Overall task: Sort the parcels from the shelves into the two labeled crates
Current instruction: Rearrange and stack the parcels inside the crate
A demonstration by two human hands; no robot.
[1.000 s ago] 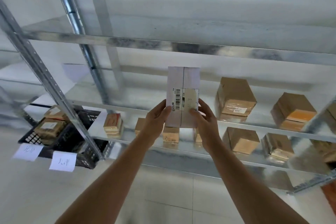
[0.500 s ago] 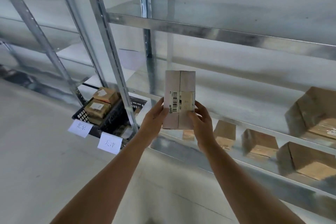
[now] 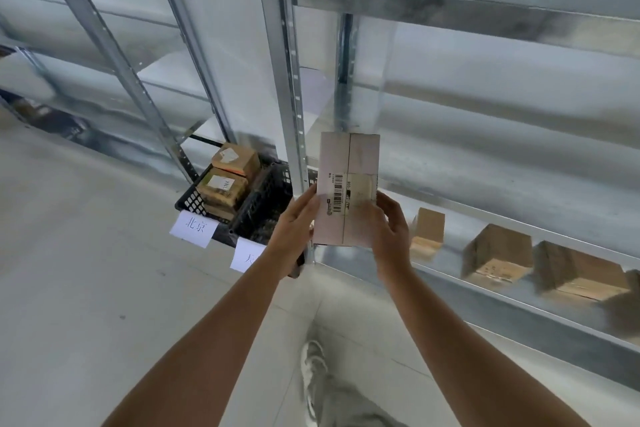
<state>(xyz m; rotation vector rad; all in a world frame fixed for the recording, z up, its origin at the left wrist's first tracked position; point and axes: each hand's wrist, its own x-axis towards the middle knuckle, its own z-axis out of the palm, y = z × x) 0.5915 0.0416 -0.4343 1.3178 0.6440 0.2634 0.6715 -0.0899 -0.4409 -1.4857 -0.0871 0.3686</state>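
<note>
I hold a pale taped parcel (image 3: 348, 163) with a barcode label upright in front of me. My left hand (image 3: 294, 229) grips its lower left edge and my right hand (image 3: 389, 229) grips its lower right edge. Two black mesh crates sit on the floor at the foot of the shelf post. The left crate (image 3: 190, 199), tagged with a white paper label (image 3: 194, 229), holds several brown boxes (image 3: 223, 189). The right crate (image 3: 265, 203) has its own white label (image 3: 247, 256), partly hidden by my left forearm.
Metal shelving fills the right and back; an upright post (image 3: 284, 80) rises just behind the parcel. Brown parcels (image 3: 497, 255) lie along the low shelf (image 3: 519, 308) at right. Pale floor (image 3: 86, 288) spreads to the left. My leg and a grey shoe (image 3: 313, 371) show below.
My view has swung left, so the crates have come closer to centre and the shelf parcels slid right. Both hands still hold the parcel upright.
</note>
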